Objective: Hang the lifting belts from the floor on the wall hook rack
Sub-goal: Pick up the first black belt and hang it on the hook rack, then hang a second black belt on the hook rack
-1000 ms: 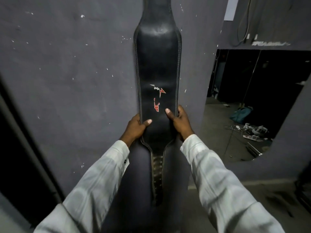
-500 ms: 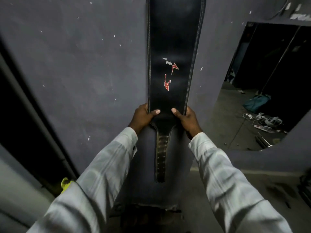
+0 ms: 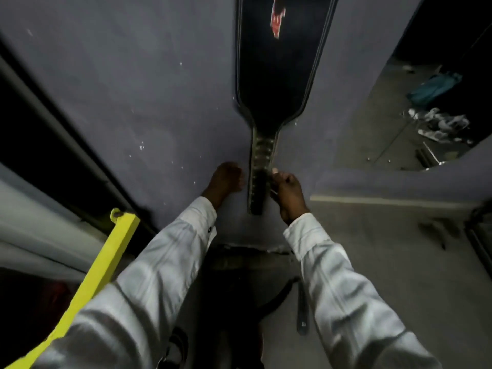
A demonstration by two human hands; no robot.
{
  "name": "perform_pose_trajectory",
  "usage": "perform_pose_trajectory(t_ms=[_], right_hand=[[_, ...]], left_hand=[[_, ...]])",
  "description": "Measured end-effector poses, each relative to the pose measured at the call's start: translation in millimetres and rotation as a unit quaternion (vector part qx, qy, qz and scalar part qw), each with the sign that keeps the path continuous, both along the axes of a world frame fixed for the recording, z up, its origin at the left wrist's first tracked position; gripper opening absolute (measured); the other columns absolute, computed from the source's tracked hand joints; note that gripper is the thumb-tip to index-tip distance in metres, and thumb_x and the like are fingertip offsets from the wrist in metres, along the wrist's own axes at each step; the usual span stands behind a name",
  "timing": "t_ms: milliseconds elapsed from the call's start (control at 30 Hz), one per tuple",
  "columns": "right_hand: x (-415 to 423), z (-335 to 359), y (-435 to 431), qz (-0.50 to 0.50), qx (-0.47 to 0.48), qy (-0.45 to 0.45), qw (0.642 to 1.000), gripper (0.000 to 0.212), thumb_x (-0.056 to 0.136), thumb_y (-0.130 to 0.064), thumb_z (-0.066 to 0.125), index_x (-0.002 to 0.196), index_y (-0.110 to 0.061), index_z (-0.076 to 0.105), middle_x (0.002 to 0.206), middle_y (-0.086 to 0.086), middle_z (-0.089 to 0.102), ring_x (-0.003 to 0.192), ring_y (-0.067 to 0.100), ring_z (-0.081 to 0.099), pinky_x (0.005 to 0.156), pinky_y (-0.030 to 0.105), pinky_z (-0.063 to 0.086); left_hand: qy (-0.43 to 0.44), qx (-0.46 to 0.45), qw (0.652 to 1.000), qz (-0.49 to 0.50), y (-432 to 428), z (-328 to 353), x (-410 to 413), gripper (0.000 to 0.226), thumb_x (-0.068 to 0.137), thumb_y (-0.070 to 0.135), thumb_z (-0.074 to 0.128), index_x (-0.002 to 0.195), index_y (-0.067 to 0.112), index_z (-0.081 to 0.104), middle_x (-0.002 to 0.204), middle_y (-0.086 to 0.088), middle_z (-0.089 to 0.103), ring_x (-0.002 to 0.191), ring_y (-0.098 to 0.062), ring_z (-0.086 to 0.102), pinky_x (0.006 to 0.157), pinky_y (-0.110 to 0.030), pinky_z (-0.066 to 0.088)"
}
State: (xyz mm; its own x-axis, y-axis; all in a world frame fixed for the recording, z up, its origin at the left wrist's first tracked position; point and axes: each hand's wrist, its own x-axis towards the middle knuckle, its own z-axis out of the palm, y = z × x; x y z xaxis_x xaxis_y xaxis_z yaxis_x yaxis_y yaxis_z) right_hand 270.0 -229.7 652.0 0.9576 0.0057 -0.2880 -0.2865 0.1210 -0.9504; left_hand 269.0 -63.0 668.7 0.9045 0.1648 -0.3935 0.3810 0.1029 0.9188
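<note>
A black lifting belt (image 3: pixel 277 81) with a red logo hangs flat against the grey wall (image 3: pixel 133 89). Its top and the hook rack are out of frame above. The narrow studded strap end (image 3: pixel 259 177) points down between my hands. My right hand (image 3: pixel 286 190) is at the strap's right edge, with thumb and curled fingers pinching it. My left hand (image 3: pixel 226 178) sits just left of the strap with loosely curled fingers, a small gap apart, holding nothing. Another dark belt (image 3: pixel 300 304) lies on the floor below, partly hidden by my right sleeve.
A yellow bar (image 3: pixel 106 267) slants up at the lower left beside a dark opening. A wall mirror (image 3: pixel 415 107) on the right reflects a teal bag and scattered items. Grey floor (image 3: pixel 386 249) spreads to the right of the wall base.
Both hands have slid down from the belt's wide part to its narrow strap end. My left hand has come off the belt. The view has tilted down toward the floor.
</note>
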Motion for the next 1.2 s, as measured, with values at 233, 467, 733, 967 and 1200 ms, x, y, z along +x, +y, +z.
perform_pose_trajectory(t_ms=[233, 467, 733, 967, 1200], right_hand=[[-99.9, -118.9, 14.5, -0.019, 0.008, 0.152, 0.988, 0.02, 0.103, -0.031, 0.051, 0.087, -0.021, 0.055, 0.085, 0.001, 0.063, 0.073, 0.012, 0.06, 0.063, 0.023, 0.05], [-206.9, -301.4, 21.8, -0.008, -0.023, 0.29, 0.957, 0.014, 0.101, -0.016, 0.056, 0.113, -0.011, 0.055, 0.105, 0.013, 0.062, 0.093, 0.026, 0.061, 0.074, 0.031, 0.051], [-262.7, -531.6, 8.2, 0.151, -0.23, 0.369, 0.888, 0.012, 0.092, -0.019, 0.066, 0.101, -0.026, 0.064, 0.12, 0.012, 0.067, 0.108, 0.029, 0.064, 0.087, 0.035, 0.052], [-253.2, -709.8, 20.3, 0.365, -0.503, 0.213, 0.754, 0.069, 0.092, -0.032, 0.067, 0.151, -0.014, 0.034, 0.154, 0.014, 0.04, 0.142, 0.036, 0.038, 0.118, 0.048, 0.033], [-252.0, -801.6, 20.7, 0.359, -0.529, 0.168, 0.75, 0.008, 0.1, -0.02, 0.055, 0.104, -0.013, 0.056, 0.108, 0.009, 0.061, 0.101, 0.025, 0.062, 0.087, 0.03, 0.054]], left_hand=[[0.142, -0.015, 0.988, -0.064, 14.0, -149.5, -115.3, 0.019, 0.102, 0.006, 0.042, 0.118, 0.013, 0.05, 0.096, -0.008, 0.062, 0.079, -0.022, 0.063, 0.083, -0.042, 0.054], [0.277, -0.04, 0.959, -0.032, 35.9, -347.4, -223.6, 0.01, 0.104, 0.011, 0.043, 0.102, 0.014, 0.053, 0.096, -0.01, 0.059, 0.074, -0.02, 0.062, 0.067, -0.034, 0.052], [0.408, -0.11, 0.905, 0.041, 13.8, -566.0, -282.0, 0.015, 0.105, 0.014, 0.041, 0.097, 0.011, 0.053, 0.082, -0.006, 0.056, 0.06, -0.017, 0.063, 0.064, -0.033, 0.049], [0.443, -0.137, 0.882, 0.081, 11.6, -718.5, -302.6, 0.027, 0.105, 0.013, 0.038, 0.081, 0.014, 0.05, 0.083, -0.006, 0.056, 0.072, -0.021, 0.056, 0.088, -0.045, 0.045], [0.379, -0.075, 0.921, 0.05, 27.0, -799.4, -303.4, 0.03, 0.105, 0.029, 0.042, 0.126, 0.014, 0.057, 0.103, 0.004, 0.057, 0.102, -0.019, 0.055, 0.1, -0.042, 0.048]])
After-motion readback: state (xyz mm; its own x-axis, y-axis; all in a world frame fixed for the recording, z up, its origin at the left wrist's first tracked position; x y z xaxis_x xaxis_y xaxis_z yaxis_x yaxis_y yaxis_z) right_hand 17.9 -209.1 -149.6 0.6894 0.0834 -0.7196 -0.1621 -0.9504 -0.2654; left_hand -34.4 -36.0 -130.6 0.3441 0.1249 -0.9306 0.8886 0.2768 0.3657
